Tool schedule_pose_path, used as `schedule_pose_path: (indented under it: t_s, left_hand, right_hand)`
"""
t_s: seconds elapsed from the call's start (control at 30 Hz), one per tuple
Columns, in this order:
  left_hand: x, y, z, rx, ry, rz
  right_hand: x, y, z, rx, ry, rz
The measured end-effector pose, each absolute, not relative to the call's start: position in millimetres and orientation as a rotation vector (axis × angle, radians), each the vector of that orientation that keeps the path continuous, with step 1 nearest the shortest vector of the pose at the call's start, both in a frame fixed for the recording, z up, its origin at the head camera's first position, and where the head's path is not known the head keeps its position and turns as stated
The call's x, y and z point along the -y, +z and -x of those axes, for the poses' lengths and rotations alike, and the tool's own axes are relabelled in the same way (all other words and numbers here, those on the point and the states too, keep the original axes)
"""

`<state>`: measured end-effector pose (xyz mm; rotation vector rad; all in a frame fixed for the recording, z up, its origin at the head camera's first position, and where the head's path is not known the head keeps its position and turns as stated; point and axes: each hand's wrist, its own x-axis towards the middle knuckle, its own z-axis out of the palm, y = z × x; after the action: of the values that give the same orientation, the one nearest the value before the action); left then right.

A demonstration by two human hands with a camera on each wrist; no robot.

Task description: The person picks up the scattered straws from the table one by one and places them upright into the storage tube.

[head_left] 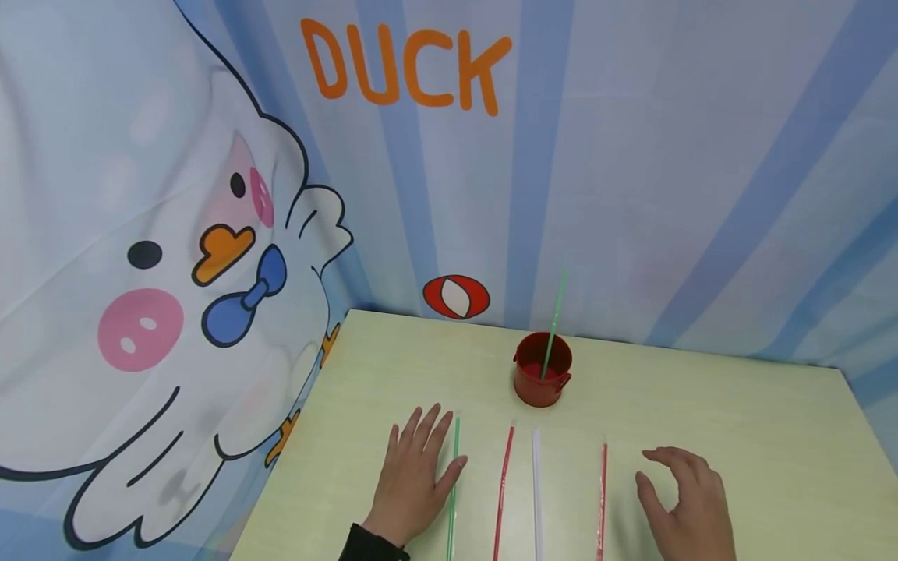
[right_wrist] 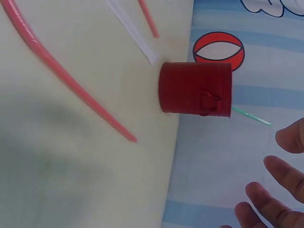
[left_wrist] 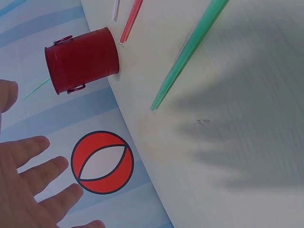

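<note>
Four long wrapped straws lie on the table, pointing away from me. My left hand [head_left: 412,481], fingers spread, is over the leftmost one, a green straw [head_left: 457,452]; its thumb overlaps that straw in the head view. To the right lie a red straw [head_left: 503,491], a pale white straw [head_left: 537,491] and another red straw [head_left: 602,499]. My right hand [head_left: 691,506] hovers right of this last red straw, fingers loosely bent with nothing between thumb and fingertips. Behind the row stands a small red bucket [head_left: 537,389] with a green straw [head_left: 556,319] leaning upright inside it.
The pale wooden table [head_left: 737,405] ends at a blue striped cloth backdrop [head_left: 631,195] right behind the bucket. A large printed duck [head_left: 231,405] covers the cloth on the left. Small side handles [right_wrist: 209,102] stick out from the bucket.
</note>
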<state>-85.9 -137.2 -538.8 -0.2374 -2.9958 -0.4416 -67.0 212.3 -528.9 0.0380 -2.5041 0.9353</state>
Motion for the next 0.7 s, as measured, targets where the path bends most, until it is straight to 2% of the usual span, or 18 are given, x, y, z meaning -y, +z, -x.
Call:
schedule_pose_path:
  t_s: [0.47, 0.7]
  left_hand:
    - [135.0, -546.7, 84.1, 3.052, -0.435, 0.222]
    - [134.6, -552.0, 81.7, 3.103, -0.451, 0.164]
  right_hand:
    - [-206.8, -567.7, 39.2, 2.587, 0.908, 0.138]
    - [-203.8, -576.8, 26.6, 2.761, 0.968, 0.365]
